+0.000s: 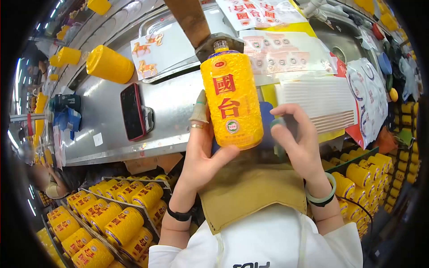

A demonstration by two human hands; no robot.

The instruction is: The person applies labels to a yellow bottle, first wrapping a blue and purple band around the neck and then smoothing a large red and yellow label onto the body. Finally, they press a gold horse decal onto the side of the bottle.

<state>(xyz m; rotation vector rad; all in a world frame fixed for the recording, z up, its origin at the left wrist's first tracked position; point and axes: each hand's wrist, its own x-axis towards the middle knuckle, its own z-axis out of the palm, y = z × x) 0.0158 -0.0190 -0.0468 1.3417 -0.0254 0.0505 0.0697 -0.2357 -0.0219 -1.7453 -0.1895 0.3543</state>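
A tan apron bib (252, 194) over a white top fills the bottom of the view, and both forearms rise from it. The left hand (201, 149) is closed around the lower part of a yellow bottle (232, 98), thumb hooked under the base and fingers behind. This grip keeps the bottle upright above the chest, with its red characters and round seal turned toward the camera and uncovered. One finger of that hand wears a pale finger cot (199, 109). The right hand (295, 138) sits just beside the bottle's right edge with its fingers curled and thumb and forefinger drawn close. It may be pinching something small and greenish, but the view is too blurred to tell whether it holds anything. Sticker sheets (286, 53) lie flat on the steel surface (178, 98) behind the bottle, within easy reach, and a phone (132, 111) rests to the left. Crates (111, 214) of matching bottles are packed in rows below the surface on both sides.
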